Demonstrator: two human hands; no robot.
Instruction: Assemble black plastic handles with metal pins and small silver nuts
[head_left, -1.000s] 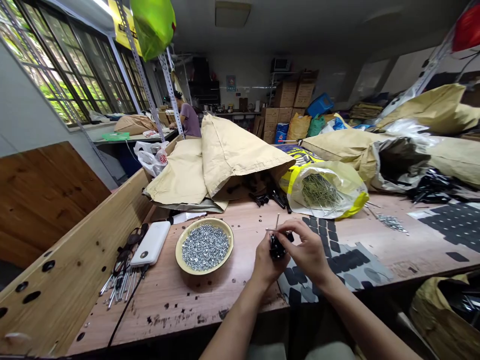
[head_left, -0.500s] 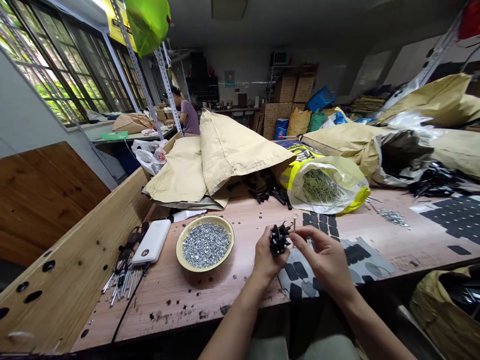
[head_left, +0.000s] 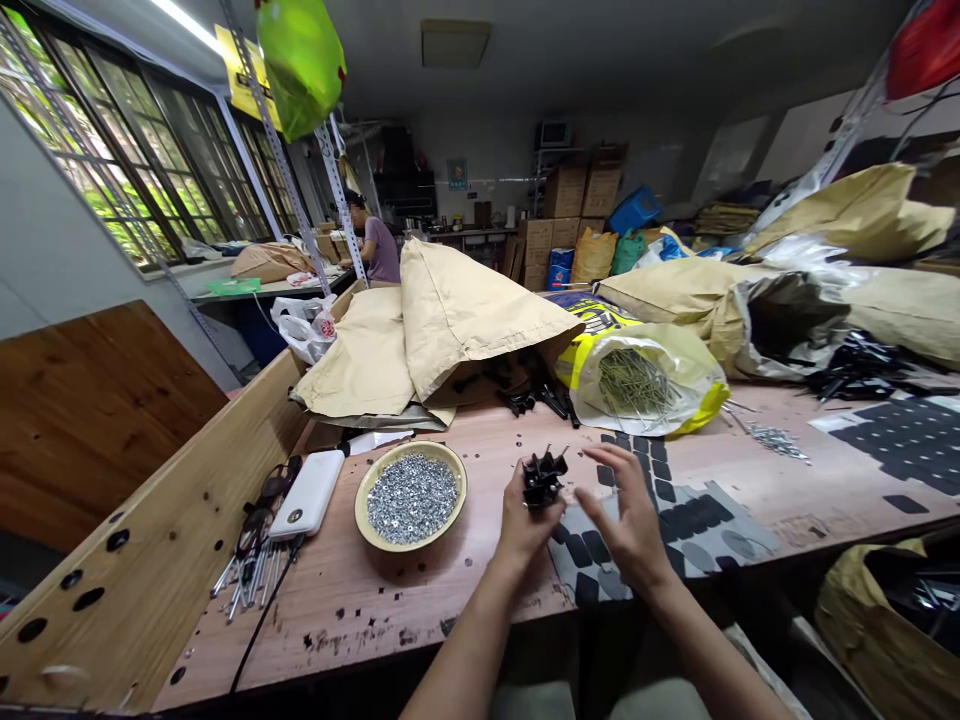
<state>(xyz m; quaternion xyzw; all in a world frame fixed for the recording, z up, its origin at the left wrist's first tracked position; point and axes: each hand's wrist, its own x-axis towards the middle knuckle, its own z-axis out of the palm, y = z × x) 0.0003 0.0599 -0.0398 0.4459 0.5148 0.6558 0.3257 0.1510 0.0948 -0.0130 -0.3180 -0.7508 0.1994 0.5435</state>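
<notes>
My left hand [head_left: 523, 522] is closed around a bundle of black plastic parts [head_left: 544, 480], with thin metal pins poking up from its top. Just to the right, my right hand [head_left: 628, 515] has its thumb and fingers spread, and nothing shows between them. Below and behind that hand lies a grey sheet with black pads [head_left: 720, 535] on the table. A cream bowl [head_left: 363, 515] full of small metal nuts stands to the left of my hands.
Long metal screws spill from a yellow-and-white bag [head_left: 709, 390]. Brown paper sacks [head_left: 480, 310] lie across the back. A white power bank [head_left: 311, 490] with a cable and several metal rods [head_left: 247, 580] sit at left. Another person [head_left: 381, 245] is at a far bench.
My right hand has let go of the upright metal screw it pinched at the black parts and opened beside them. The view has shifted slightly.
</notes>
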